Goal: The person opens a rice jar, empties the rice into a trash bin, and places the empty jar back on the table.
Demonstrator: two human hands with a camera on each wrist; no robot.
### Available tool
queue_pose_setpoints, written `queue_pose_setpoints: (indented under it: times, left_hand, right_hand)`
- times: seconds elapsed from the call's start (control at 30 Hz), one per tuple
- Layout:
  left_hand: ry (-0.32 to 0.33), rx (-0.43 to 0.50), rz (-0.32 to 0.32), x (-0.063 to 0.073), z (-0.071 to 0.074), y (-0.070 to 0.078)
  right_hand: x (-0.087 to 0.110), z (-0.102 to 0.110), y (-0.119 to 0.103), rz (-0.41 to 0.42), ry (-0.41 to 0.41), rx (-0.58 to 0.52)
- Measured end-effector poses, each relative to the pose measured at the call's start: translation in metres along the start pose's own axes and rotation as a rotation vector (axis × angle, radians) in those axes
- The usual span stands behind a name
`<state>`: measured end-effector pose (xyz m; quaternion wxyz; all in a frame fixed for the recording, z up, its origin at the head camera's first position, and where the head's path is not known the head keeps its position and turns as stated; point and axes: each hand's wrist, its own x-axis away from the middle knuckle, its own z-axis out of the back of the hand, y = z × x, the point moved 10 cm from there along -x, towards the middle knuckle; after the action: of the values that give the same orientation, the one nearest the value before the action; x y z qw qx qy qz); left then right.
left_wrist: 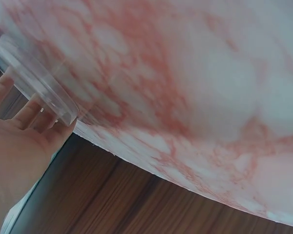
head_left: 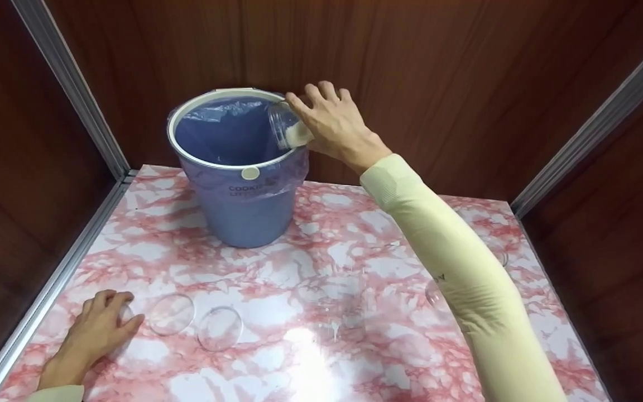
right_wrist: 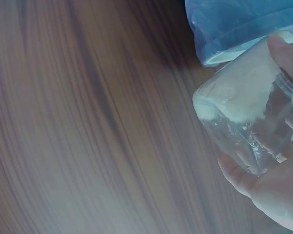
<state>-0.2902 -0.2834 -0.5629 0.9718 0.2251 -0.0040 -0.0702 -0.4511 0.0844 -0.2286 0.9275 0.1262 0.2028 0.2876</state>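
My right hand (head_left: pixel 335 120) grips a clear plastic jar (right_wrist: pixel 239 112) by its sides. Tipped on its side, the jar has its mouth over the right rim of a blue bin (head_left: pixel 246 218). Some white substance (right_wrist: pixel 246 90) lies along the jar's lower wall; its kind cannot be told. At the table's left, my left hand (head_left: pixel 94 329) has its fingers and thumb around the edge of a clear round lid (left_wrist: pixel 36 80). Just right of that hand lie two more clear round lids (head_left: pixel 172 314), flat on the table.
A thin plastic liner (head_left: pixel 232 109) covers the bin's inside and folds over its rim. Faint clear shapes with white drips (head_left: pixel 334 329) show mid-table. Another clear round thing (head_left: pixel 435 296) is partly behind the right sleeve. Wood-grain panels (head_left: pixel 438 72) enclose the marbled table (head_left: pixel 277 290).
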Motion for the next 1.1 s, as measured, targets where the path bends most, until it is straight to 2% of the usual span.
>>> queue_pose_setpoints:
  times: [0.23, 0.57, 0.87, 1.1]
  left_hand:
    - [0.002, 0.004, -0.007, -0.001, 0.000, 0.001]
    - [0.047, 0.009, -0.028, 0.001, 0.002, 0.001]
    - [0.045, 0.005, -0.022, -0.001, 0.000, 0.001]
    - [0.066, -0.005, -0.033, -0.001, 0.002, 0.001]
  right_hand:
    - [0.000, 0.002, -0.003, 0.002, 0.006, 0.024]
    - [-0.003, 0.006, -0.008, 0.013, 0.023, 0.038]
    - [-0.005, 0.009, -0.012, 0.023, 0.035, 0.079]
    - [-0.007, 0.011, -0.018, 0.045, 0.019, 0.106]
